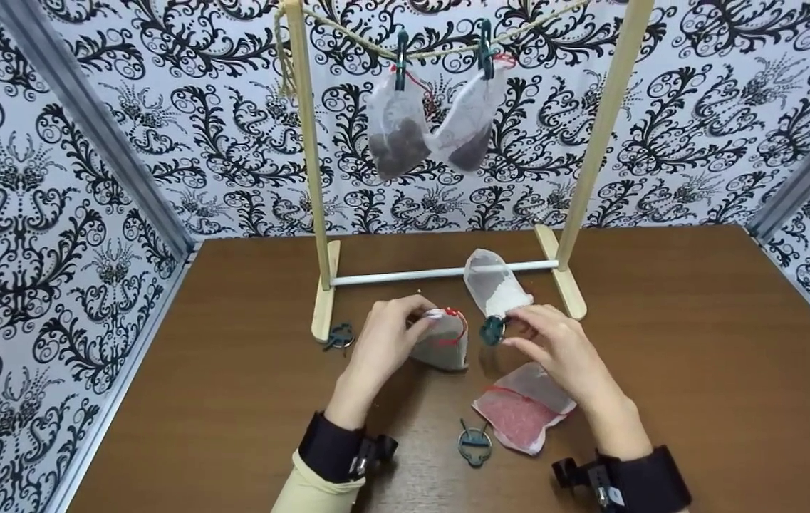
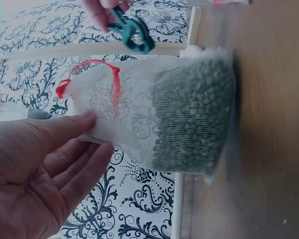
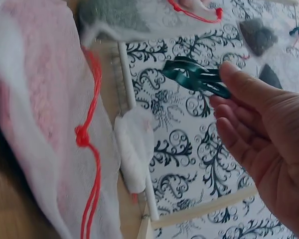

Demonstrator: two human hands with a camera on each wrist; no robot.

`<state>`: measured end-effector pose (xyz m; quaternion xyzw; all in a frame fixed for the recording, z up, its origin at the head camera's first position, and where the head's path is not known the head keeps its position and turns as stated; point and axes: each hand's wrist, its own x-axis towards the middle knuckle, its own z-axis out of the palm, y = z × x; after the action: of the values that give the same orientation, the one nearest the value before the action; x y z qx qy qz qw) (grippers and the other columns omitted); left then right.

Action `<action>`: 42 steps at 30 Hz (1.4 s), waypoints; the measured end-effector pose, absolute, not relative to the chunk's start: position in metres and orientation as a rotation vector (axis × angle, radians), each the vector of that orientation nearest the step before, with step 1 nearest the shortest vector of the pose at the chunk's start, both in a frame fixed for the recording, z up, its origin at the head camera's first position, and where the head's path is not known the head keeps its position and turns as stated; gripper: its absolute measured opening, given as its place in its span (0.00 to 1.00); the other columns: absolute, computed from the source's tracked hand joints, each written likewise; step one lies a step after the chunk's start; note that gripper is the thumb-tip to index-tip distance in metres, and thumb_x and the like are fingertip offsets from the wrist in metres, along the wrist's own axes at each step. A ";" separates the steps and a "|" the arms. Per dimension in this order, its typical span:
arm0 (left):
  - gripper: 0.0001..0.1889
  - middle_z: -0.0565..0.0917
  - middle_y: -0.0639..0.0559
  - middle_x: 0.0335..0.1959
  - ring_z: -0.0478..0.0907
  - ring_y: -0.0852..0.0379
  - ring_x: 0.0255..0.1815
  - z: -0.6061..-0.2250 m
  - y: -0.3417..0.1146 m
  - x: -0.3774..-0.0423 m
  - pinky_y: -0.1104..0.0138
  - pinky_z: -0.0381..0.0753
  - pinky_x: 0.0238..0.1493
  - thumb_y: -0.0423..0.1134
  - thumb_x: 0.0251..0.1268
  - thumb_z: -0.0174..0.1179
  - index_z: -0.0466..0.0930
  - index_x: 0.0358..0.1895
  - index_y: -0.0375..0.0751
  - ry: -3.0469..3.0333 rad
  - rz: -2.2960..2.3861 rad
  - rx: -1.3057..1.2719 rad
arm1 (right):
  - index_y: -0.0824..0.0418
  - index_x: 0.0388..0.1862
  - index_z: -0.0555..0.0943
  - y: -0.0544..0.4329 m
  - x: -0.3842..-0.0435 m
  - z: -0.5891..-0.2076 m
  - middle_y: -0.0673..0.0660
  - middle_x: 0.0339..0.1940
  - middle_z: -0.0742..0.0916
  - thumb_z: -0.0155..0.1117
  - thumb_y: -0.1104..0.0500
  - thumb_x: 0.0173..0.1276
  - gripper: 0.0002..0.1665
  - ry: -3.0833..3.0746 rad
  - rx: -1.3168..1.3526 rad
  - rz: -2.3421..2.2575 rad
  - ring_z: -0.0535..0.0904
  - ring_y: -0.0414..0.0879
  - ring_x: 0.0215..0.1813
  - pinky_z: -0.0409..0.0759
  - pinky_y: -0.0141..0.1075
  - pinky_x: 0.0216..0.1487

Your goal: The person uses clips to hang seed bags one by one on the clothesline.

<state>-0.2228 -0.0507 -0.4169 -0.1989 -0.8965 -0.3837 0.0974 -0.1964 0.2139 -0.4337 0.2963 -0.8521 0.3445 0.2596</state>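
Note:
My left hand (image 1: 392, 333) pinches the top of a sheer mesh drawstring bag (image 2: 189, 109) with a red cord. Green pellets or beans fill the bag's lower part, and it hangs upright close over the table. To its right, my right hand (image 1: 560, 342) holds a dark green spring clip (image 3: 192, 74) by its handles, between thumb and fingers. Below the right hand lies a bag with pink contents (image 1: 518, 417). A bag with white contents (image 1: 496, 285) lies beyond the clip, leaning over the white bar of the stand.
A wooden stand (image 1: 308, 142) carries a rope (image 1: 440, 53), from which two dark-filled bags (image 1: 399, 139) (image 1: 474, 121) hang by green clips. Loose clips lie on the table (image 1: 234, 399), one by the left foot (image 1: 340, 336), another near the front (image 1: 475, 445). Patterned walls (image 1: 234, 185) enclose the table.

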 end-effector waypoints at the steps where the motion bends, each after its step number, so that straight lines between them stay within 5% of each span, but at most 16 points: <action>1: 0.05 0.91 0.55 0.37 0.87 0.60 0.38 -0.416 -0.052 -0.223 0.66 0.84 0.40 0.40 0.66 0.66 0.88 0.40 0.47 -2.636 -1.130 -0.592 | 0.68 0.46 0.85 0.212 -0.197 -0.431 0.60 0.40 0.89 0.77 0.69 0.50 0.22 -2.284 0.816 0.924 0.83 0.47 0.36 0.79 0.22 0.41; 10: 0.06 0.91 0.49 0.39 0.88 0.53 0.40 -0.379 -0.078 -0.235 0.62 0.87 0.44 0.38 0.65 0.66 0.88 0.41 0.43 -2.511 -0.968 -0.555 | 0.68 0.42 0.87 0.192 -0.219 -0.365 0.62 0.38 0.91 0.74 0.75 0.49 0.18 -1.983 0.927 0.889 0.86 0.53 0.39 0.77 0.19 0.54; 19: 0.08 0.90 0.42 0.37 0.89 0.50 0.33 -0.302 -0.117 -0.250 0.65 0.88 0.34 0.39 0.65 0.66 0.87 0.40 0.38 -2.372 -0.819 -0.464 | 0.65 0.37 0.88 0.152 -0.246 -0.275 0.60 0.36 0.91 0.71 0.65 0.61 0.06 -1.840 0.780 0.851 0.86 0.53 0.35 0.80 0.24 0.48; 25: 0.08 0.90 0.39 0.38 0.89 0.48 0.34 -0.257 -0.129 -0.266 0.65 0.88 0.35 0.36 0.67 0.64 0.87 0.41 0.34 -2.274 -0.786 -0.341 | 0.65 0.37 0.87 0.128 -0.259 -0.223 0.60 0.38 0.92 0.67 0.57 0.67 0.11 -1.829 0.677 0.857 0.86 0.52 0.37 0.81 0.29 0.45; 32: 0.10 0.90 0.39 0.41 0.89 0.47 0.40 -0.210 -0.126 -0.284 0.65 0.87 0.43 0.35 0.71 0.59 0.86 0.44 0.32 -2.239 -0.801 -0.251 | 0.64 0.37 0.87 0.105 -0.274 -0.173 0.57 0.38 0.92 0.62 0.50 0.71 0.18 -1.844 0.617 0.810 0.80 0.47 0.34 0.70 0.25 0.41; 42: 0.10 0.90 0.40 0.42 0.88 0.48 0.42 -0.187 -0.106 -0.312 0.67 0.86 0.46 0.36 0.72 0.58 0.86 0.43 0.33 -2.188 -0.693 -0.264 | 0.61 0.43 0.87 0.087 -0.295 -0.145 0.55 0.45 0.92 0.59 0.53 0.73 0.15 -1.962 0.644 0.641 0.87 0.48 0.50 0.69 0.30 0.67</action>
<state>-0.3121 -0.1065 -0.1873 -0.1044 -0.8664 -0.2743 0.4039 -0.2954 0.0870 -0.1448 0.2627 -0.8009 0.2617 0.4702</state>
